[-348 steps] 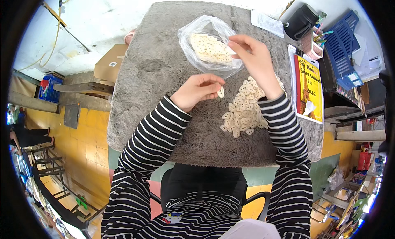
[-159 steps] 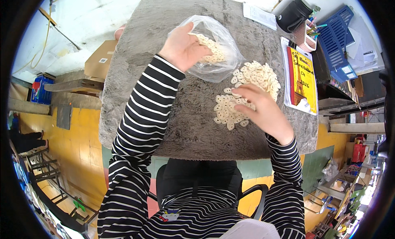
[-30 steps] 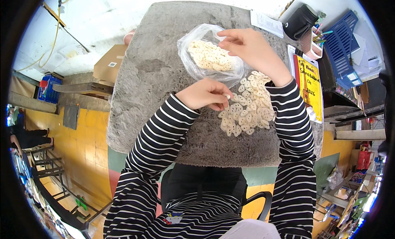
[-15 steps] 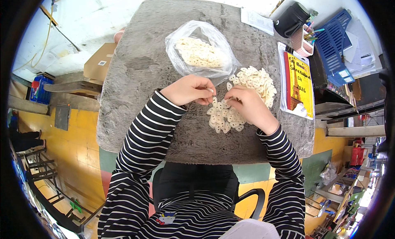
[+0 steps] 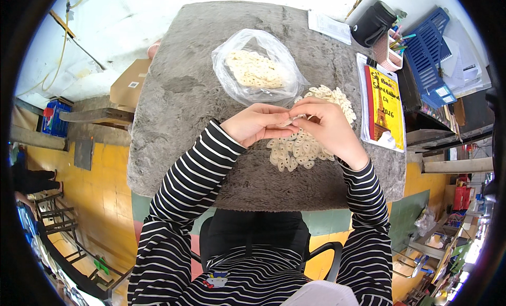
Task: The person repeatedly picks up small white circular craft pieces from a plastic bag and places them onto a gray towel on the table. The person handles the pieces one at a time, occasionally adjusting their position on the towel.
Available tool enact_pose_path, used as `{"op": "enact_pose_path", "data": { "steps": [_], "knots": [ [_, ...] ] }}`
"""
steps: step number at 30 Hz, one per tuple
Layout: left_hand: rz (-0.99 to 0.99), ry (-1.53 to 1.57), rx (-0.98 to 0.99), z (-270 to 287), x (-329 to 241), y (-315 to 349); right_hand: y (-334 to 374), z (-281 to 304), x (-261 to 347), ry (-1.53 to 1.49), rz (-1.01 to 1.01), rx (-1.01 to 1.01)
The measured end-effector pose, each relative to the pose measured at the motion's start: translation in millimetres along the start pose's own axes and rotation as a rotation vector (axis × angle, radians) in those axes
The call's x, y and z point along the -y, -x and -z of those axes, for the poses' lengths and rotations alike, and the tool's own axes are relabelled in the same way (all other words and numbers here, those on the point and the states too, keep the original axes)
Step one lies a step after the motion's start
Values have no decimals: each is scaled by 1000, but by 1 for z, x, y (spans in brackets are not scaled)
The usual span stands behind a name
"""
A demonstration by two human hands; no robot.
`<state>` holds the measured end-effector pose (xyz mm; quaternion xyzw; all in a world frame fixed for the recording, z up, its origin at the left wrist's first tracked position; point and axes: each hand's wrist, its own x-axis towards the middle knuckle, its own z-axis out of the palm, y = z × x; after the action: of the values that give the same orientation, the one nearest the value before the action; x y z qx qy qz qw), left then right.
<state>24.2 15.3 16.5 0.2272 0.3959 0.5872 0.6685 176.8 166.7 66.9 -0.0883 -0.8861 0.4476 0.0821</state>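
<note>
Above the near part of the table, my left hand [image 5: 259,122] and my right hand [image 5: 329,128] meet with their fingertips together. Pinched between them is a small flat cream piece [image 5: 286,122], mostly covered by the fingers. Below the hands lies a spread of loose cream pieces [image 5: 289,156], rounded and flat with small holes. A taller heap of similar pieces [image 5: 342,103] rises behind my right hand, which partly covers it. Beyond my left hand stands an open clear plastic bag [image 5: 226,79] with many cream pieces [image 5: 255,69] inside.
A grey fleecy cloth [image 5: 174,132] covers the table. On the right lie a yellow-and-red booklet in a clear sleeve [image 5: 387,103], a pink pen basket [image 5: 387,55] and a black cylindrical speaker [image 5: 374,24]. A paper sheet [image 5: 329,26] rests at the far edge.
My left hand has moved right and turned its palm more upward, so both hands now meet over the pieces. My right hand has lifted slightly off the loose pieces.
</note>
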Motion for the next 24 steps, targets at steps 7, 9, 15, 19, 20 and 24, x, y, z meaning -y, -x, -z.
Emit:
{"op": "enact_pose_path", "data": {
  "steps": [7, 9, 15, 19, 20, 24],
  "knots": [
    [-68, -19, 51, 2, -2, 3, -4, 11, -1, -329, -143, -7],
    [-76, -5, 39, 2, -6, 6, -8, 16, 0, -405, -132, -10],
    [-137, -2, -60, -1, -18, 13, -35, 21, 5, -456, -97, -79],
    [-122, 35, -97, 0, -21, 13, -63, 17, 13, -395, 26, -72],
    [-119, 50, -96, 1, -21, 12, -70, 16, 16, -292, 103, -65],
    [-143, 197, -90, 7, -18, 10, -59, 22, 29, 87, 76, 72]
  ]
}}
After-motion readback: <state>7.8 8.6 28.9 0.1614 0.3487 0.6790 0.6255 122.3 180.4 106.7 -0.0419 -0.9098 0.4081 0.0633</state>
